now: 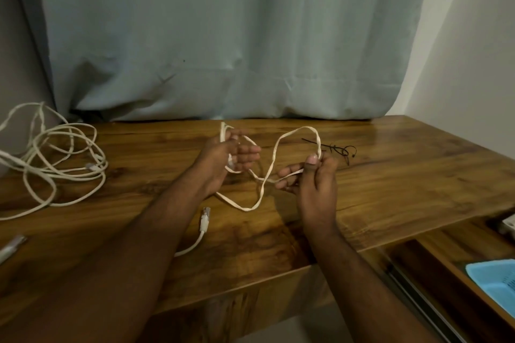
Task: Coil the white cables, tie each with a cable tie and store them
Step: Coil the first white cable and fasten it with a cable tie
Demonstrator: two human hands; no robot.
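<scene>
1. Far left of your left hand (pixel 223 159), a loose white cable heap (pixel 53 159) lies uncoiled on the wooden table (pixel 404 175).
2. That hand grips the first loops of a flat white cable (pixel 274 153).
3. Right of it, your right hand (pixel 312 175) pinches the same cable.
4. Beyond it, black cable ties (pixel 334 149) lie unused; tying and storing remain.

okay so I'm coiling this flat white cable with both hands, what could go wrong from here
1. The flat white cable crosses over itself between your left hand and right hand, so a twist may get wound into the coil.
2. Its plug end lies loose near the table's front edge; pulling in slack could drag it off.
3. The black cable ties lie just behind your right hand, so a swinging loop could snag or scatter them.
</scene>
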